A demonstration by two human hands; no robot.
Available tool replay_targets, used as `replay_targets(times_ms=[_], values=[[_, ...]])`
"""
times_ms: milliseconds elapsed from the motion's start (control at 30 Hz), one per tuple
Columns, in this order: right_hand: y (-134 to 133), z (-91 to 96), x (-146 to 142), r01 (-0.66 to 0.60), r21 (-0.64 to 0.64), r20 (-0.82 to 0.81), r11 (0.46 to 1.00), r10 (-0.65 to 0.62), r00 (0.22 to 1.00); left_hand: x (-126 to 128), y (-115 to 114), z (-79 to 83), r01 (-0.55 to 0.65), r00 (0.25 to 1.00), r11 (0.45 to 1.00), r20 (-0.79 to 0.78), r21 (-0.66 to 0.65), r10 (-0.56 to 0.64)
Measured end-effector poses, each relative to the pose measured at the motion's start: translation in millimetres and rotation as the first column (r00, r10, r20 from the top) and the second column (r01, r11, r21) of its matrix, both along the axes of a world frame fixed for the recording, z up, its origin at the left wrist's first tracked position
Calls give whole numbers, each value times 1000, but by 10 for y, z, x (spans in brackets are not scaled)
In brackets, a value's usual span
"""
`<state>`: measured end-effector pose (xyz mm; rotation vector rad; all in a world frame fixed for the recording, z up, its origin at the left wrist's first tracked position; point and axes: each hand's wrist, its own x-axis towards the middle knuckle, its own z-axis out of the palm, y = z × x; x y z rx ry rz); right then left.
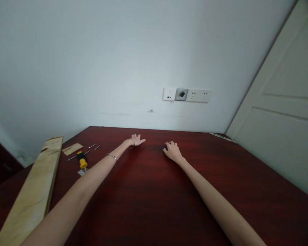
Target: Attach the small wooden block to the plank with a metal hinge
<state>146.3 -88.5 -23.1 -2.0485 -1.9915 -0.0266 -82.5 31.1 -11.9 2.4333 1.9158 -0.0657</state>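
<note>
Both my arms reach far out across a dark red wooden table (154, 191). My left hand (135, 140) lies flat near the far edge, fingers stretched and apart, holding nothing; a thin bracelet sits on that wrist. My right hand (171, 149) rests palm down beside it, fingers slightly curled on the tabletop, nothing in it. A screwdriver with a yellow and black handle (81, 160) lies to the left of my left forearm, apart from it.
A long pale wooden plank (34, 191) lies along the table's left edge. A small wood piece (72, 149), loose screws (94, 146) and a small metal bracket (82, 172) lie near the screwdriver. Wall sockets (187, 95) sit behind the table; a white door (282, 112) stands at right.
</note>
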Motion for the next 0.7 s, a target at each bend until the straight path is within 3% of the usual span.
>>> replay_targets(times_ms=[233,700], values=[[-14,-104,17,-25,25,25,999,24,999,167,-101,-237,-7,1000,999,8,-47,7],[-44,-135,15,-18,32,14,999,18,1000,153,-151,-321,-28,999,999,45,-17,29]])
